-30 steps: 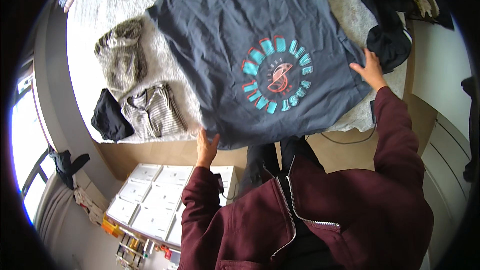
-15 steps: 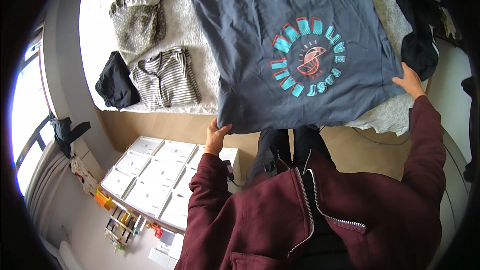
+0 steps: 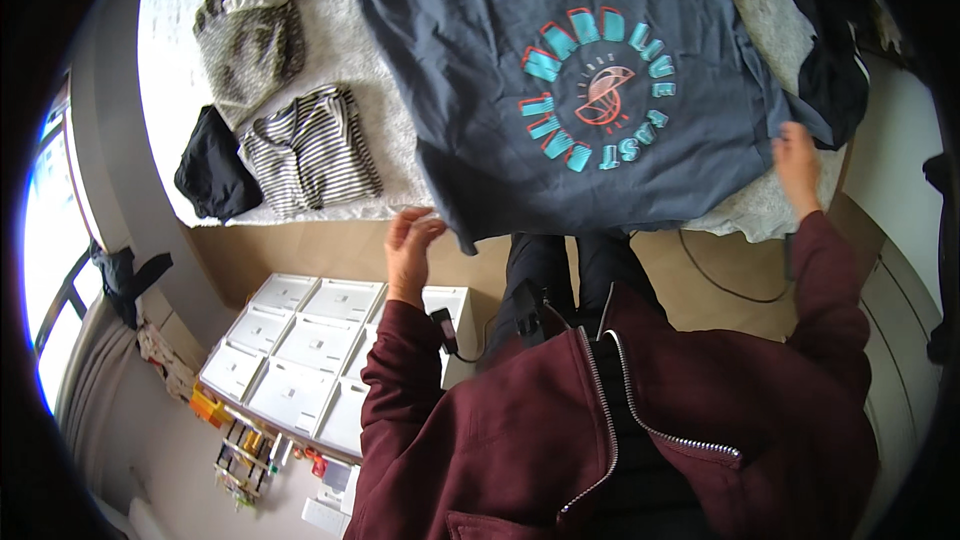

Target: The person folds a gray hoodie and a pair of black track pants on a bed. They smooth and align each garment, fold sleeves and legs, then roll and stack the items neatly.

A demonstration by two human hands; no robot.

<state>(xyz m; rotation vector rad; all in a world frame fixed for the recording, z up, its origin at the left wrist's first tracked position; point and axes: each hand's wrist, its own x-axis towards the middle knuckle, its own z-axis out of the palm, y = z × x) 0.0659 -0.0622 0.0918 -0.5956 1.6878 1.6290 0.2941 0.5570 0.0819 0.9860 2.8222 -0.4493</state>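
A blue-grey T-shirt (image 3: 470, 90) with a round turquoise and red print lies spread on the bed, its near edge hanging slightly over the side. Just left of the shirt's near left corner is my left hand (image 3: 408, 250), its fingers loosely bent and apart, with no cloth in them. By the shirt's right edge, my right hand (image 3: 797, 172) has its fingers stretched out, a little blurred; the fingertips are at or just off the cloth. Left of the shirt lie a folded striped top (image 3: 315, 152), a folded black garment (image 3: 215, 165) and a folded grey-green patterned garment (image 3: 250, 50).
The bed (image 3: 385, 175) has a light fuzzy cover. Black clothing (image 3: 825, 70) lies at its right side. Below left stands a white drawer unit (image 3: 318, 338), with toys (image 3: 245, 460) beyond it. A dark cable (image 3: 720, 285) runs over the wooden floor near my legs.
My left hand has let go of the shirt's near left corner and moved left and slightly away. My right hand has loosened from the right edge and shifted a little left. The near edge has settled.
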